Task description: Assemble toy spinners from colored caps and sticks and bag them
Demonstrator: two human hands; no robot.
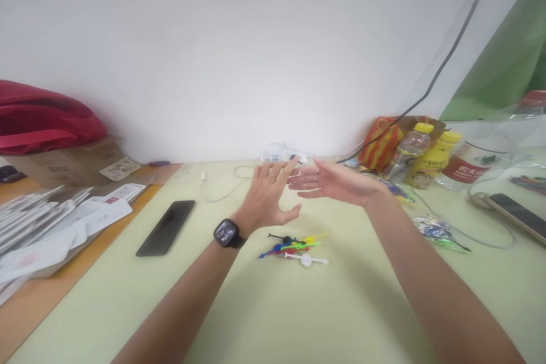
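Observation:
My left hand [268, 196], with a ring and a dark watch [227, 233] on the wrist, is raised over the table with its fingers spread. Close by on the right, my right hand [339, 183] is stretched out flat, its fingertips pointing at the left hand's fingers. Faint shiny marks show near the right fingertips; I cannot make out what they are. Below both hands lies a small pile of plastic arrow-shaped spinners. A white spinner [306, 260] is nearest, with blue, red, green, yellow and black ones overlapping behind it. Neither hand touches the pile.
A black phone [165, 228] lies left, near stacked white packets [102, 216] and a cardboard box [68, 162] under a red bag [46, 116]. At right are bottles [435, 159], bagged coloured pieces [439, 230], another phone [520, 213] and a thin cable.

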